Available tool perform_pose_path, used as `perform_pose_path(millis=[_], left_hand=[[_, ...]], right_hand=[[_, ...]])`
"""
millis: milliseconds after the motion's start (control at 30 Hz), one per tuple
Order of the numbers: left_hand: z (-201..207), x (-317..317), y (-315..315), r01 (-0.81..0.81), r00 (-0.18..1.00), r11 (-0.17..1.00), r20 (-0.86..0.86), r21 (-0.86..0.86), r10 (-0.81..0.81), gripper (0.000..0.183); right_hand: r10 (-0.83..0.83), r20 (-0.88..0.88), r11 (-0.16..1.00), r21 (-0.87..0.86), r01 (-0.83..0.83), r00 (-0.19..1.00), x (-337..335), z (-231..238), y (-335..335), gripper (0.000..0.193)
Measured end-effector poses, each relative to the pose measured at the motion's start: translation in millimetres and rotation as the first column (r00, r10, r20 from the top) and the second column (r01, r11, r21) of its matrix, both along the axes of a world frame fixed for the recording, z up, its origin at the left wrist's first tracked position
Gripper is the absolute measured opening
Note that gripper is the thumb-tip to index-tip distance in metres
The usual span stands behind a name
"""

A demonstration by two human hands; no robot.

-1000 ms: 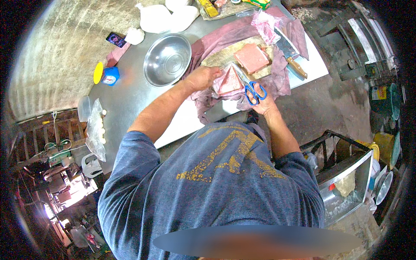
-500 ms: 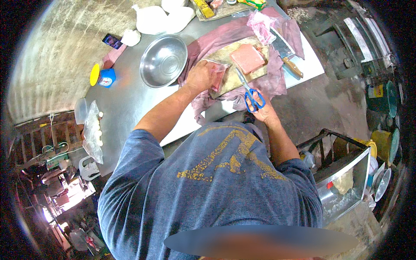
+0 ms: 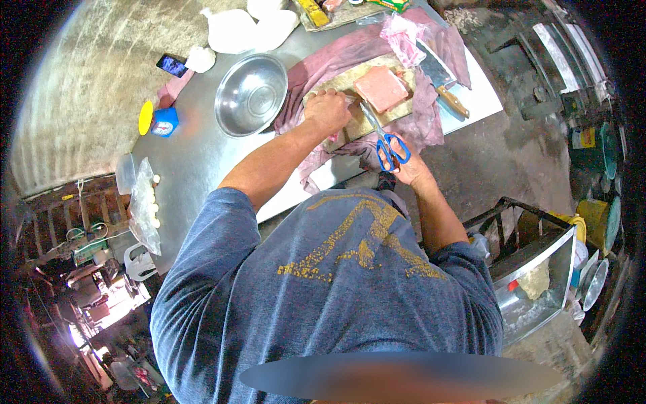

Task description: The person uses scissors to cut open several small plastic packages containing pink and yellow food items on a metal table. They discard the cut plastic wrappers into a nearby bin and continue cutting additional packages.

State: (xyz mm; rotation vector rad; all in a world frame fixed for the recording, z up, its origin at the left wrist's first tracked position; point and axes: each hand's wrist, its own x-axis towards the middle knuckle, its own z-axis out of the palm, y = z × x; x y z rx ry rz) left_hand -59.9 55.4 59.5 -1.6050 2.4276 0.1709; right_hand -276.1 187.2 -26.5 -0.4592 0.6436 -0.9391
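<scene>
My left hand point(image 3: 328, 110) is closed over a clear plastic packet point(image 3: 333, 137) with something pink inside. Most of the packet is hidden beneath the hand, at the left part of a worn cutting board point(image 3: 360, 130). In my right hand point(image 3: 410, 166) is a pair of scissors point(image 3: 392, 151) with blue handles. Their blades point up and left, the tips close to the left hand's fingers. Just beyond the tips, a flat pink slab that looks like meat point(image 3: 381, 89) lies on the board.
A mauve cloth point(image 3: 323, 65) lies under the board on the metal table point(image 3: 195, 158). Left of it stands a steel bowl point(image 3: 251, 94). A wide-bladed knife point(image 3: 452, 101) lies at the right edge. White bags point(image 3: 232, 30), a phone point(image 3: 172, 64) and a blue scale point(image 3: 164, 122) are farther off.
My left hand has moved slightly right and turned over the packet, covering most of it. The scissors have shifted a little left and stay in my right hand.
</scene>
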Motion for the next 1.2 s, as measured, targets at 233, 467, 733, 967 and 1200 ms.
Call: perform_pose_path(millis=[233,467,733,967,1200], left_hand=[[-3.8,-2.8,-13.5,-0.038,0.999,0.987,0.015,0.156,0.036,0.033],[-20.1,21.0,19.0,-0.033,0.906,0.997,-0.419,0.068,0.059,0.021],[-33.7,43.2,44.8,0.031,0.809,0.994,-0.581,-0.107,-0.088,0.016],[-30.3,40.6,44.7,0.061,0.795,0.989,-0.592,-0.136,-0.130,0.016],[-30.1,36.8,54.6,0.038,0.793,0.997,-0.606,-0.060,-0.066,0.015]], right_hand=[[0.022,0.020,1.000,-0.003,-0.022,1.000,-2.5,4.3,2.0,0.054],[0.110,0.037,0.993,0.040,-0.111,0.993,-4.4,-3.8,8.3,0.058],[0.275,0.028,0.961,-0.020,-0.275,0.961,-0.8,-10.7,18.4,0.066],[0.232,0.224,0.963,0.087,-0.257,0.946,13.4,-27.3,7.5,0.064],[0.109,0.339,0.975,0.147,-0.167,0.934,24.8,-34.3,2.8,0.062]])
